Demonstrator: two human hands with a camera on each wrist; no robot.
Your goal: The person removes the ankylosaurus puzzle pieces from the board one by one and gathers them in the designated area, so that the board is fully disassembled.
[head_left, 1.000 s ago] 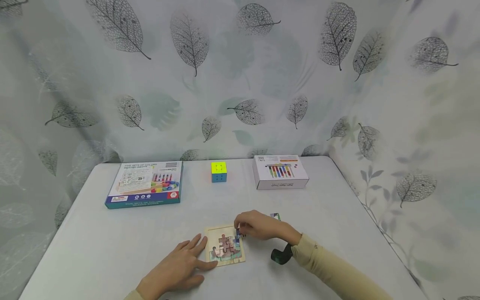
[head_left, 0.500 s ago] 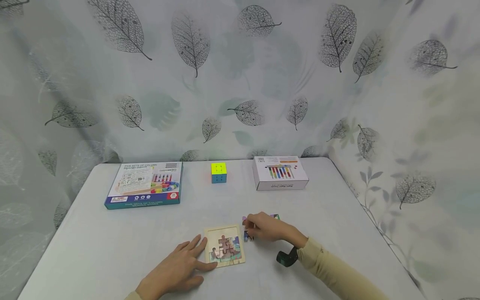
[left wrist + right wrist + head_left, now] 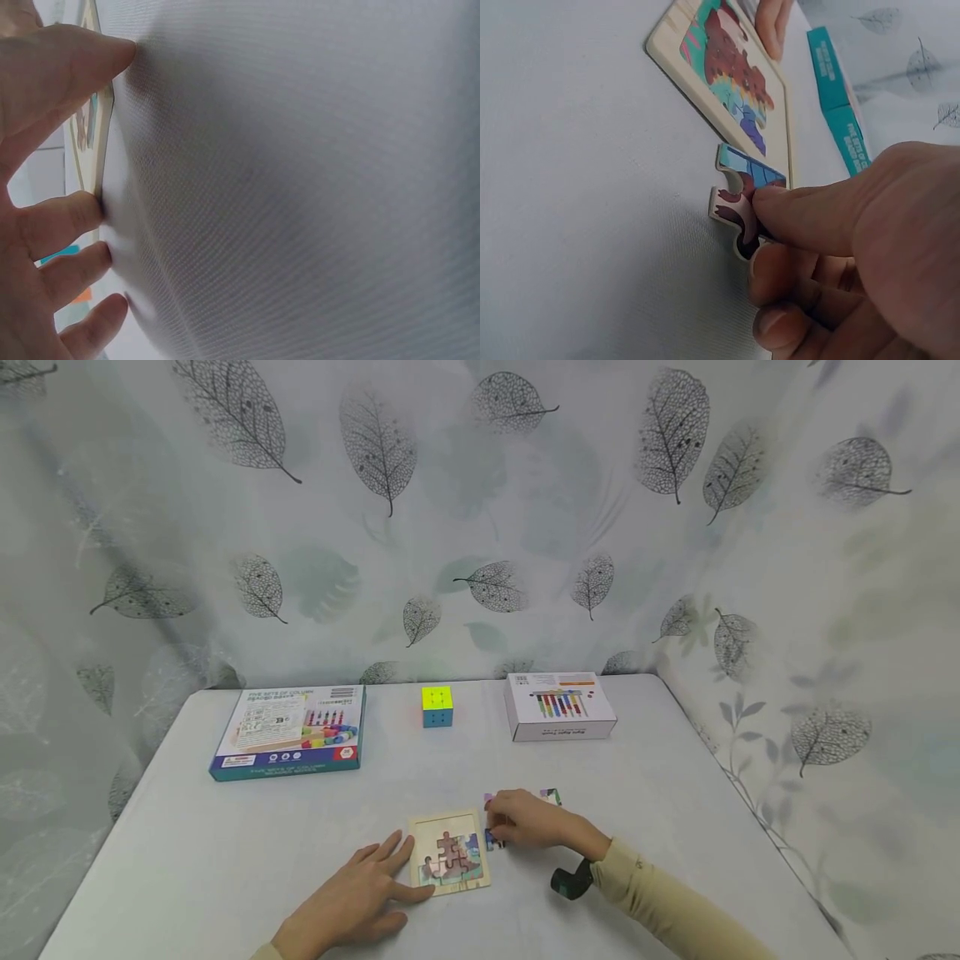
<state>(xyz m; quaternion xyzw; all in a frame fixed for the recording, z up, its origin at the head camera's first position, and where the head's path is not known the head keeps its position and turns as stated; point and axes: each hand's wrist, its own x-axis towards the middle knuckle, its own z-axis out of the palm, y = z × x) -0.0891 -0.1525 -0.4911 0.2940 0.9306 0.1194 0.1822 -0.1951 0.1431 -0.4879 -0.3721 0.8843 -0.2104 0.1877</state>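
Note:
My left hand (image 3: 356,889) rests with fingers spread at the left side of a small square wooden puzzle tray (image 3: 427,824), its thumb on the tray's lower edge. Several joined jigsaw pieces (image 3: 452,860) fill the lower and right part of the tray. Just right of the tray, my right hand (image 3: 528,820) pinches a jigsaw piece (image 3: 739,196) with blue and brown print between thumb and index finger, low over the table. A purple-edged piece (image 3: 488,797) and a green-edged piece (image 3: 552,796) lie behind the right hand, partly hidden by it.
On the white table (image 3: 187,843), a flat bead-game box (image 3: 292,731) stands back left, a yellow and blue puzzle cube (image 3: 437,707) back middle, and a white box (image 3: 561,706) back right. Leaf-print curtain (image 3: 480,527) surrounds the table. A dark band (image 3: 572,880) hangs at the right wrist.
My right hand has drawn back from the tray's right edge to the table beside it, the jigsaw piece moving with it. The left hand has stayed in place.

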